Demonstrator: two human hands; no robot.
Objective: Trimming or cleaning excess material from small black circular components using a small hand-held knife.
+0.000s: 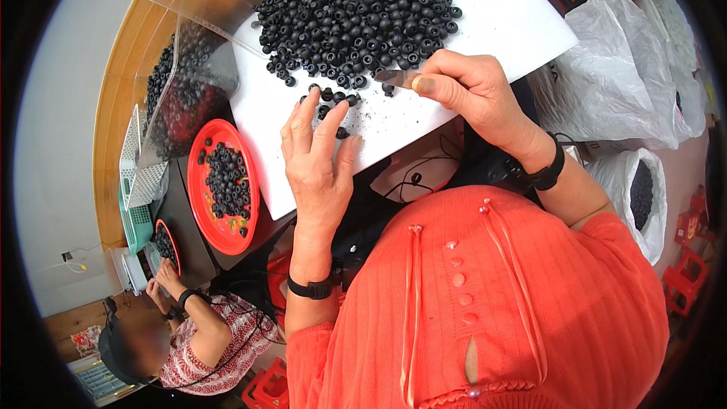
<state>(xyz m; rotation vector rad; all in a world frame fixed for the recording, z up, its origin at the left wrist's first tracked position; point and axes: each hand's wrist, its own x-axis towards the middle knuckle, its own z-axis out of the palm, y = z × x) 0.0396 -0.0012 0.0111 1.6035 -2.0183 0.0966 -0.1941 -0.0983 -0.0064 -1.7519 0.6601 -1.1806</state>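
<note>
Below us, in the head view, we see a white board that carries a big heap of small black round pieces. Our left hand lies flat on the near part of the board, with the fingers spread wide and holding nothing; the fingertips touch a few loose black pieces that lie apart from the heap. Our right hand holds a small flat clear strip pinched between the thumb and the other fingers, and the far end of the strip reaches the near edge of the heap. To the left of the board stands a red plate with more black pieces on it. At the lower left another person in a patterned top works at a second red plate. On the right are white plastic bags, and one of them shows dark pieces inside.
</note>
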